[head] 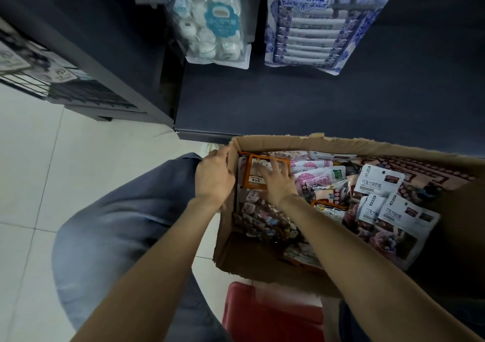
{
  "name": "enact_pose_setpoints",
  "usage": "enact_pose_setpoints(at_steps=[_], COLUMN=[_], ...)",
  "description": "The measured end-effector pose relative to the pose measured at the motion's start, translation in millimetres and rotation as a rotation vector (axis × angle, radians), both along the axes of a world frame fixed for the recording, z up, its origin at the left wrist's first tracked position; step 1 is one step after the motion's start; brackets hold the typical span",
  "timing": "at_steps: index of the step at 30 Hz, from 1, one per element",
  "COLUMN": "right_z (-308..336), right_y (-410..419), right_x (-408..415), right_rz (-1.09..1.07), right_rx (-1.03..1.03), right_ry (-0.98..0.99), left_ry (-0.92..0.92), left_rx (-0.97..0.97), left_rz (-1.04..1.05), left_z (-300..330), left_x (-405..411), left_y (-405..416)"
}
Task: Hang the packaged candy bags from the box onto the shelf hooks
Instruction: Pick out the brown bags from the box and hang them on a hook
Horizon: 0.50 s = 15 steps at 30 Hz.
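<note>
Seen from above, both bare forearms reach forward from the lower edge toward a torn brown cardboard box (252, 263) that fills the lower right, from about 3 to 5 o'clock. The left hand (214, 176) sits at the box's far left corner, its fingers curled over the ragged cardboard edge and gripping it. The right hand (278, 181) lies inside the box just beside it, at roughly the centre of the view, fingers spread and nearly straight — pressing flat on an orange-framed candy bag (256, 173) without closing around it. That bag is glossy plastic with a pale middle, lying at the box's left end on top of other packets. The box is heaped with crinkly candy bags: pink patterned ones, clear ones showing small wrapped sweets, and flat white pouches (378, 184) with dark labels toward 4 o'clock. At 12 o'clock two bags already hang from grey metal hooks on the dark shelf — a clear bag of round white sweets (217, 27) and a blue-and-white bag (307, 24) printed with Chinese characters. A grey trouser leg (118, 223) covers the lower left over pale glossy floor tiles, and something red and smooth (262, 315) sits under the box at 6 o'clock.
</note>
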State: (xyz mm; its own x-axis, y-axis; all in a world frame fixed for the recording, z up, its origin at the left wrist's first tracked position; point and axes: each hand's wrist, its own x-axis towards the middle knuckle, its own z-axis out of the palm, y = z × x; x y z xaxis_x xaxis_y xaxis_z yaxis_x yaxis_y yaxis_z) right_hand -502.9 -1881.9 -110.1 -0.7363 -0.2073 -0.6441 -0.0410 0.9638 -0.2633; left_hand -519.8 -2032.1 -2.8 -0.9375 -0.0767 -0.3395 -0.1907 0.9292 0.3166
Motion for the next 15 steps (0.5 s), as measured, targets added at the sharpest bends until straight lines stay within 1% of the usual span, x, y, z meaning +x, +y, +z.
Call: enact_pose_setpoints(at_steps=[2, 6, 11, 15], right_z=[0.6, 9.3, 27.3, 39.0], right_y=[-6.3, -15.5, -1.9, 19.4], right_x=[-5.3, -5.2, 1.9, 3.6], right_rz=[0.061, 0.147, 0.105, -0.058], right_rx=[0.030, 0.111, 0.056, -0.021], right_ry=[-0.067, -0.028, 0.158, 0.224], left_ry=[0.000, 0.009, 0.012, 0.016], left_rx=[-0.014, 0.004, 0.038, 0.066], left_rz=[0.001, 0.014, 0.032, 0.027], left_z=[0.6, 0.3, -1.7, -1.1], left_x=[-0.4, -0.8, -1.4, 1.4], left_y=[1.0, 3.8, 4.7, 1.8])
